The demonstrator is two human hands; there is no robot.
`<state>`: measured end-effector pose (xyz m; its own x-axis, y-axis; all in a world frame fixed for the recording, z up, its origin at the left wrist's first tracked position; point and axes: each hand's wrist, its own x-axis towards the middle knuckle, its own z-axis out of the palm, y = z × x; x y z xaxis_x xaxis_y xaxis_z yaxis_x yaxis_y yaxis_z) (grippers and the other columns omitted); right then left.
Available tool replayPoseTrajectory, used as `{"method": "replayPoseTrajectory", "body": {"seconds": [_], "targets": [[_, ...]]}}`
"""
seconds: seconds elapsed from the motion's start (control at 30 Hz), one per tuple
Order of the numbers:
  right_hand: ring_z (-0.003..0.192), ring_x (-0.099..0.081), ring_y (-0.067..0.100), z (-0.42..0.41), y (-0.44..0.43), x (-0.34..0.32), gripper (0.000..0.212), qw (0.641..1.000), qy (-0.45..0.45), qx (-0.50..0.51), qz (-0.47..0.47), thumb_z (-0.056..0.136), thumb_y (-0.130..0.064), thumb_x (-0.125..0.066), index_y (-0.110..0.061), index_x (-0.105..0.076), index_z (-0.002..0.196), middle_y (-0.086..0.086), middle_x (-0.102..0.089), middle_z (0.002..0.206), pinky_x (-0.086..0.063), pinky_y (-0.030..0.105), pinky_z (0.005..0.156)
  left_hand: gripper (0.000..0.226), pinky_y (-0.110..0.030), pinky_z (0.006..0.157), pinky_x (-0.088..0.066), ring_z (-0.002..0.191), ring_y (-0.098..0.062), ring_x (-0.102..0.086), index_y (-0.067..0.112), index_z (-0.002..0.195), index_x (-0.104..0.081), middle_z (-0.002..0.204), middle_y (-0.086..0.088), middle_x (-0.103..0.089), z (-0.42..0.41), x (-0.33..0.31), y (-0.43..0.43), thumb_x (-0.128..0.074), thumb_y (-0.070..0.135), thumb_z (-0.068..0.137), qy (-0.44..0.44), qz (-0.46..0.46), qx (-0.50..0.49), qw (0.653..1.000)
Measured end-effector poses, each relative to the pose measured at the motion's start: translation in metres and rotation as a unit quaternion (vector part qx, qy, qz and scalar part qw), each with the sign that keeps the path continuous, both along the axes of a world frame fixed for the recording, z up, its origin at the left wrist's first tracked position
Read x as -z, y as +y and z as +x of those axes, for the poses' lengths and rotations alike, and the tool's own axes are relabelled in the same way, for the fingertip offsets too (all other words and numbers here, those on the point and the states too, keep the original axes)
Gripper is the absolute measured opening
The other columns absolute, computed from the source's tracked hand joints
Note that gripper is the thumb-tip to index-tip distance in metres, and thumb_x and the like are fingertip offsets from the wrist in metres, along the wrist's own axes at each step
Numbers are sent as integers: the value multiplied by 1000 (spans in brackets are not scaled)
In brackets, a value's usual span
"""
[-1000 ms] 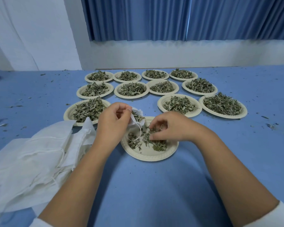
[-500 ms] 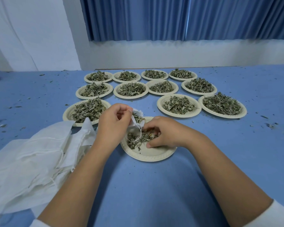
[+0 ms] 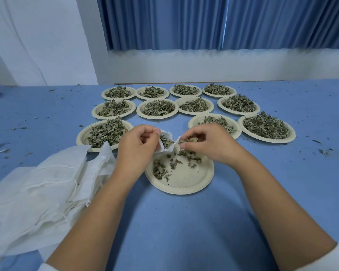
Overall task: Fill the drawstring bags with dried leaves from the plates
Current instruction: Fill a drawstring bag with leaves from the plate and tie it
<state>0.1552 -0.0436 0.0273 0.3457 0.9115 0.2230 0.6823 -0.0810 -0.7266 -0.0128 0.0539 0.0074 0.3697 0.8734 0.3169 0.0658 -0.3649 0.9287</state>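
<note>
Now the fingers of my right hand [image 3: 205,145] are curled and pinch a small clump of dried leaves [image 3: 188,140], just beside the open mouth of the drawstring bag [image 3: 165,142]. My left hand [image 3: 137,147] grips this bag at its edge, over the near plate [image 3: 184,179], where few leaves remain. Behind it stand the full plates [image 3: 157,117]. At my left a pile of empty bags [image 3: 37,192] lies on the blue table [image 3: 184,231].

Right hand [image 3: 209,146] with leaf pinch [image 3: 190,141], up from plate [image 3: 184,189] to bag [image 3: 165,142].

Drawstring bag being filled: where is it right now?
Head view, centre: the drawstring bag is gripped by the left hand above the far edge of the nearly empty plate, its open mouth facing the right hand, which pinches leaves beside it.
</note>
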Motion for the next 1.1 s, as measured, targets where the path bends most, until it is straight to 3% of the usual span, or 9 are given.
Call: {"method": "replayPoseTrajectory", "body": {"seconds": [0.07,0.17,0.27,0.37,0.6,0.87,1.0,1.1], "targets": [[55,-51,-4,0,-2,-2,13,999,46,9,26,77,-23,-83,-32,-73,77,-14,-66,68,-43,12,57,12,-25,67,-57,63,-8,-67,23,82,-70,68,5,-69,0,0,0,-66,15,91,0,0,3,1000],[65,-54,7,-3,-2,-3,9,995,83,26,59,78,-22,-81,-23,-76,86,3,-73,84,-52,30,70,13,-22,64,-56,62,-7,-66,23,81,-70,67,6,-69,1,1,0,-67,15,91,-5,-3,6,1000],[68,-49,14,-6,-2,-6,10,990,107,38,86,79,-22,-81,-26,-75,86,19,-69,93,-53,41,76,14,-18,61,-53,61,-5,-65,24,81,-69,65,9,-68,1,1,0,-66,15,91,-6,-1,6,1000],[70,-51,17,-3,-4,-7,12,985,132,45,98,78,-21,-82,-29,-74,83,20,-68,89,-54,45,80,15,-24,65,-55,64,-8,-66,26,81,-69,66,10,-68,0,2,2,-65,17,92,-8,4,-8,1000],[71,-57,9,-3,0,-1,13,987,139,47,65,78,-19,-81,-19,-76,90,10,-73,90,-54,34,76,12,-30,76,-57,66,-5,-65,23,88,-65,68,13,-68,-7,0,12,-58,17,96,-88,-14,-74,993],[78,-55,16,0,5,9,15,989,128,79,9,78,-20,-81,-15,-77,92,13,-67,87,-52,42,87,19,-23,69,-54,62,1,-60,29,85,-60,66,23,-64,-8,-5,13,-53,17,97,-131,-9,-111,985],[69,-59,9,-1,6,11,11,985,156,71,-10,80,-17,-80,-15,-75,89,3,-61,76,-60,30,68,18,-20,66,-53,63,-3,-61,28,86,-60,68,17,-64,-12,-8,15,-51,17,97,-164,-26,-121,979],[50,-52,-7,-1,7,12,8,986,149,71,-7,79,-16,-80,-19,-74,84,-5,-57,67,-46,11,48,16,-15,63,-50,65,-2,-62,28,86,-60,76,8,-65,-16,-9,19,-51,20,96,-192,-46,-149,969]]}}
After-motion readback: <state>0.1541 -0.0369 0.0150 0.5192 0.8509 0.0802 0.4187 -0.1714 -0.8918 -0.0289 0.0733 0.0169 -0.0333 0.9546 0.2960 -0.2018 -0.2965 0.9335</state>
